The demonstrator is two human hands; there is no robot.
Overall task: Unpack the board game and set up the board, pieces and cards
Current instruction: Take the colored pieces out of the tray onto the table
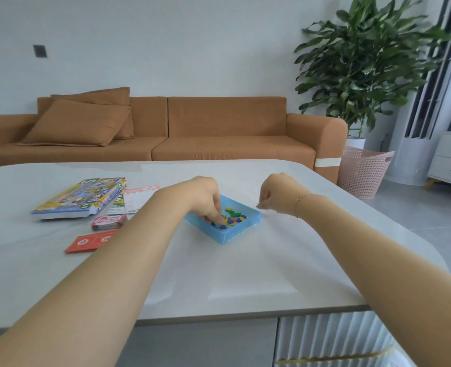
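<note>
A shallow blue box tray [241,232] sits mid-table with several small coloured game pieces [234,218] in it. My left hand [205,198] reaches down into the tray, fingertips among the pieces at its left end; whether it pinches one I cannot tell. My right hand [277,193] hovers just right of the tray with fingers curled, a small dark thing at its fingertips. The colourful game box lid [80,198] lies at the left. Beside it are paper sheets [137,198], a pink card stack [109,221] and red cards [90,242].
The white table [245,274] ends close on the right and at the near edge. Behind it stands a brown sofa [192,128]. A pink laundry basket [362,170] and a large potted plant [364,62] are at the right.
</note>
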